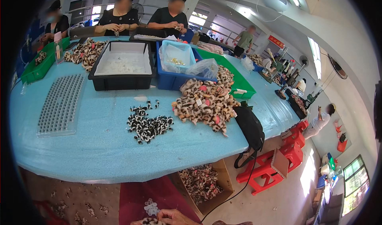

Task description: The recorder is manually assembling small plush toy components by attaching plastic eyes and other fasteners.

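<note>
At the lower edge, a small spotted plush piece (152,222) in cream, brown and black is partly cut off by the picture. My right hand (177,216) has its fingers curled and closed against it. Of my left hand (137,222) only a little skin shows at the plush piece's left side, closed on it. Several translucent white plastic discs (151,207) lie just beyond on the dark red cloth (137,195) over my lap. On the blue-covered table (91,153) is a loose pile of small black-and-white plastic pieces (147,123), like toy eyes.
Spotted plush pieces (205,103) heap beside a black bag (250,125); more fill a cardboard box (225,175) below. A clear pegged tray (61,103), black tray (119,82), blue bin (167,80) and green tray (242,82) stand on the table. Red stools (264,169) are right. Co-workers sit opposite.
</note>
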The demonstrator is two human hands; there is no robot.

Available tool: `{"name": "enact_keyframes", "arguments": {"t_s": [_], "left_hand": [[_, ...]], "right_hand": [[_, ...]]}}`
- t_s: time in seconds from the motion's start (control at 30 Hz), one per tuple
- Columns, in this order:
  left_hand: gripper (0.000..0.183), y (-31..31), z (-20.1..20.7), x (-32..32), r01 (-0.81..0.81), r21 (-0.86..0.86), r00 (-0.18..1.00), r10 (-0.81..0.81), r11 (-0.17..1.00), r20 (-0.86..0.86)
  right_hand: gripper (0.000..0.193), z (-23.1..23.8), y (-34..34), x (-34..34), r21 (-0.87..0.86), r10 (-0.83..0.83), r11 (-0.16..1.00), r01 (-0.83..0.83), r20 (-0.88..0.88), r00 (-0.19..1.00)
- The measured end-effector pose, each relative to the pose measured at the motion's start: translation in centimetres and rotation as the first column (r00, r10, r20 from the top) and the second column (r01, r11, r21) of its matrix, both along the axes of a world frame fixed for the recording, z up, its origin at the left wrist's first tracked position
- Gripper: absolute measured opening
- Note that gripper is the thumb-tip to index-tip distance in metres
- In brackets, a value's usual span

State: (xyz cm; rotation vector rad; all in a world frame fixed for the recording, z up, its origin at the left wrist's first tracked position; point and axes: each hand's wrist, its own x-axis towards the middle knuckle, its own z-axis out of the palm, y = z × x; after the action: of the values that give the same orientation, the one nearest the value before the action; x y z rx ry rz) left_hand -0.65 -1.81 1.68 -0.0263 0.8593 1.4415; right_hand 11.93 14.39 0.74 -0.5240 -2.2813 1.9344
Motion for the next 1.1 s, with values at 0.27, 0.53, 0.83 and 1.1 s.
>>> {"name": "enact_keyframes", "arguments": {"t_s": [0.27, 0.53, 0.83, 1.1], "left_hand": [[0.033, -1.9, -3.9, 0.1, 0.305, -0.037, 0.933, -0.307, 0.952, -0.189], [0.031, 2.9, -1.8, 1.1, -0.068, -0.139, 0.998, 0.068, 0.988, -0.008], [0.042, 2.4, 0.3, 1.6, 0.298, -0.213, 0.624, -0.359, 0.93, -0.694], [0.023, 2.5, -1.2, 1.5, 0.213, -0.23, 0.706, -0.312, 0.95, -0.635]], "right_hand": [[0.007, -2.9, -1.4, 0.1, -0.252, 0.078, 0.965, -0.077, -0.007, 0.997], [0.036, -2.1, 1.7, 2.0, -0.195, 0.078, 0.978, -0.076, 0.0, 0.997], [0.013, 0.0, 3.2, 3.7, -0.066, -0.005, 0.998, -0.001, -0.091, 0.996], [0.01, 17.1, 22.2, 4.0, 0.138, -0.453, 0.855, 0.5, -0.272, 0.849]]}}
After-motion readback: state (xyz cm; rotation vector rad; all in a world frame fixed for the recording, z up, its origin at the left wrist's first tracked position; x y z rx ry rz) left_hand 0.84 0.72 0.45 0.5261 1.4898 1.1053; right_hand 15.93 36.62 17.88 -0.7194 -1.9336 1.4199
